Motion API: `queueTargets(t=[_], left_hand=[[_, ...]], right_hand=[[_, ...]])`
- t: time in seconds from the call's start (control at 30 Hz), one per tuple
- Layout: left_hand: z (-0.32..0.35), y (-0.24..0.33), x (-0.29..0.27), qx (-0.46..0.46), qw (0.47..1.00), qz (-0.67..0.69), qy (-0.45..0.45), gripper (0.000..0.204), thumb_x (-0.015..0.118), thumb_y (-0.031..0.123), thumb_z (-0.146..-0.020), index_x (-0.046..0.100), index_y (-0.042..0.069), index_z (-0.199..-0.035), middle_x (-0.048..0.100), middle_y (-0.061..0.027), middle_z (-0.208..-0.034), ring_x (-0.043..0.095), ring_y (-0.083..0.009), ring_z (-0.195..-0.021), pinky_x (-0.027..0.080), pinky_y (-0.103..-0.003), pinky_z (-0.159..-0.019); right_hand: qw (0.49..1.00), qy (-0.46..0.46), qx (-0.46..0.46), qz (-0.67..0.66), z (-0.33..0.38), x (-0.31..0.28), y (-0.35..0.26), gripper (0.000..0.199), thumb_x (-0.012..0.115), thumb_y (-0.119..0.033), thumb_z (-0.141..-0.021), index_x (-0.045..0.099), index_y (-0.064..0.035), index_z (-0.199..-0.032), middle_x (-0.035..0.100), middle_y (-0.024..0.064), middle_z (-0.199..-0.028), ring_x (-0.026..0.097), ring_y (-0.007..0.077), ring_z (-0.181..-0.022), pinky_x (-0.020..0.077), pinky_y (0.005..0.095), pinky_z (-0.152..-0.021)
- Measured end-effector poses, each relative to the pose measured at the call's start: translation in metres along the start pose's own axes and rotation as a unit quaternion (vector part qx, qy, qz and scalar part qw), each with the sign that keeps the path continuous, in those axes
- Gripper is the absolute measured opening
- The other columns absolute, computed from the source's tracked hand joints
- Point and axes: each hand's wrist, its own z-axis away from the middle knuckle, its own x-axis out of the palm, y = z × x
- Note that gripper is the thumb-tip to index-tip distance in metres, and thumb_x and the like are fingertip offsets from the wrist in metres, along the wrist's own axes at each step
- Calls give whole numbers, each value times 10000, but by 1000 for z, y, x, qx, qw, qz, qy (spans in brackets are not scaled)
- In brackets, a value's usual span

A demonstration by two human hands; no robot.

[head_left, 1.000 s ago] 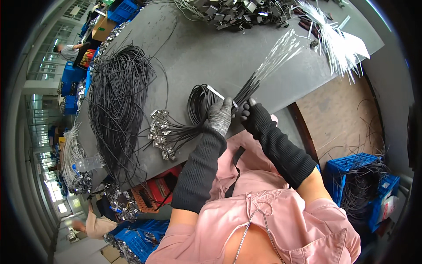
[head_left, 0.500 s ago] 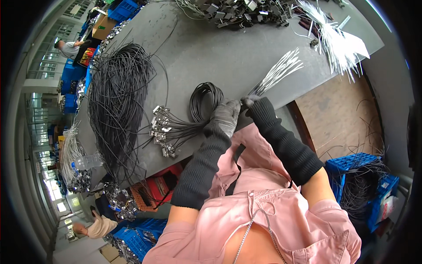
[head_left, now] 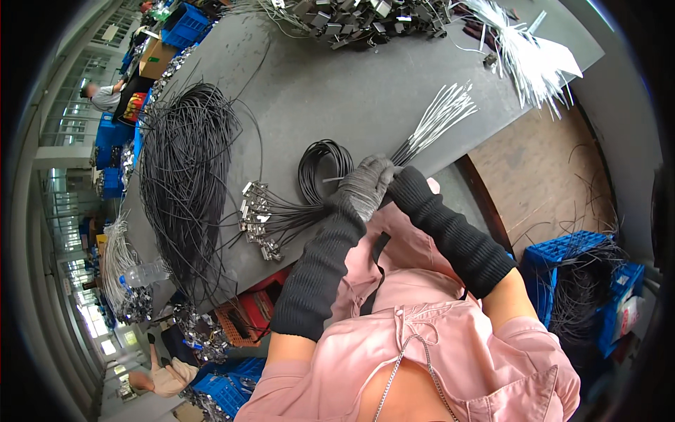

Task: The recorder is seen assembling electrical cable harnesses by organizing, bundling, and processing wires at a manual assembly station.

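Right of the cable coil (head_left: 306, 172), the left hand (head_left: 365, 184) grips black cables (head_left: 295, 216), apparently keeping 1 bundle together; whether the right hand (head_left: 396, 171) closes, I cannot tell.

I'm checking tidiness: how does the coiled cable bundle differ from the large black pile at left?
The coiled bundle is looped into a ring; the large pile sprawls loosely. The coiled bundle is smaller than the large pile. The left hand holds the coiled bundle; neither hand touches the large pile. Both contain black cables.
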Motion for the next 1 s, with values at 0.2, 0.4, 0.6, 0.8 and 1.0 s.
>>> queueTargets(t=[0.2,0.4,0.6,0.8,1.0], left_hand=[[12,-29,20,-78,996,-31,41,350,464,219,-884,455,27,-1177,546,-208,-1096,540,-346,-1007,440,-394,-851],[10,-31,26,-75,997,-30,9,313,505,144,-836,483,88,-1144,563,-168,-1056,561,-335,-935,465,-395,-786],[5,-22,20,-69,982,-152,-94,225,485,153,-834,557,89,-1038,593,-140,-963,565,-331,-892,461,-411,-766],[-3,-52,17,-232,954,170,-88,227,539,246,-839,632,50,-904,612,-65,-721,545,-170,-656,438,-325,-634],[-17,-49,2,-347,886,261,-162,246,509,258,-836,635,57,-900,592,-61,-669,531,-160,-584,439,-319,-588]], right_hand=[[965,98,113,-214,2,-30,-26,264,483,-197,-844,597,18,-944,625,123,-694,595,193,-569,469,310,-552],[917,46,261,-297,-1,-27,-23,194,492,-184,-865,547,1,-855,549,78,-596,525,168,-474,431,282,-449],[925,-10,266,-273,-8,-25,-4,189,504,-176,-862,530,3,-917,546,67,-610,525,158,-479,432,272,-448],[963,122,162,-180,3,-47,-48,271,513,-150,-813,550,22,-1020,612,127,-806,607,204,-689,487,313,-635],[993,73,54,80,20,-25,-61,303,568,-315,-772,619,-50,-907,616,145,-862,600,295,-785,472,370,-707]])
